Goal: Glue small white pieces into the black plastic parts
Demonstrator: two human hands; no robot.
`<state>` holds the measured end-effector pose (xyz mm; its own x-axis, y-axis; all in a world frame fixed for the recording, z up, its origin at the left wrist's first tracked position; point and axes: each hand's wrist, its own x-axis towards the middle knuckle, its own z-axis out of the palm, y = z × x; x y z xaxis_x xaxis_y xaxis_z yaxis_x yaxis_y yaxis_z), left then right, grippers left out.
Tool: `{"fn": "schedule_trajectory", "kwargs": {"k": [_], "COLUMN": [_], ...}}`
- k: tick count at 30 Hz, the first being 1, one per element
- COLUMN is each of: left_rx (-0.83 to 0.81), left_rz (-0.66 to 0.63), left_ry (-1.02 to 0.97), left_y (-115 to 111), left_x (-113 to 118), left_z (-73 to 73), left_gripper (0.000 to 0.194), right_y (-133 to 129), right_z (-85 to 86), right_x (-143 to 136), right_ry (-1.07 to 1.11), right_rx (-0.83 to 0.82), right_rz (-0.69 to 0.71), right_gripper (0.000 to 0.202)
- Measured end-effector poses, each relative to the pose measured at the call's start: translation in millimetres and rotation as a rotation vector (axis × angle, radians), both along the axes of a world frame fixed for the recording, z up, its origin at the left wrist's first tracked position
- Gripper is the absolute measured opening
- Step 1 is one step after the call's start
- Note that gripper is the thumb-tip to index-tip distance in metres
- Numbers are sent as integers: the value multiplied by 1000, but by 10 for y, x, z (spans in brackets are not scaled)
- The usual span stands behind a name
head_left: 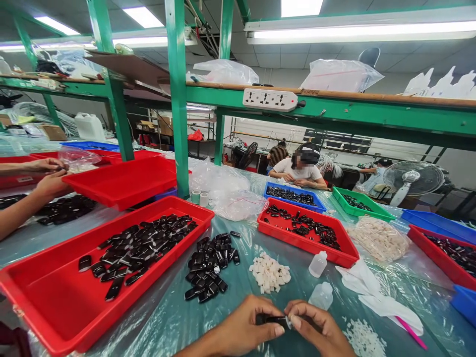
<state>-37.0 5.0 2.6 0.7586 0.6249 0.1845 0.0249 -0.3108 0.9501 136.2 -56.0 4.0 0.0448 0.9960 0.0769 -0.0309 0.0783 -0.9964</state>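
One left hand, just nearside of the cream pile, pinches a black piece pretty snugly; from where I'm standing its long axis runs sideways, pointing at the right hand, fingertips closed on its pale end.

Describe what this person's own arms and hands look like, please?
The left hand and right hand are bare human hands, without gloves. The fingers show no rings that I can see. The short stretch of left forearm in view has no sleeve; the right forearm is out of frame.
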Motion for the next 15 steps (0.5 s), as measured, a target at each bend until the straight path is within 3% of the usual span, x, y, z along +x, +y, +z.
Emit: {"fn": "schedule_trajectory", "kwargs": {"k": [10,15], "left_rx": [9,25], "left_rz": [-11,-31], "left_ry": [-6,-18], "left_y": [12,11], "left_x": [21,12], "left_z": [-4,31], "left_gripper": [48,46], "right_y": [-26,-7], "right_z": [24,-36], "right_x": [-8,8], "right_ry": [-78,-7], "right_rx": [26,-22], "right_rz": [1,18], "right_gripper": [27,31]}}
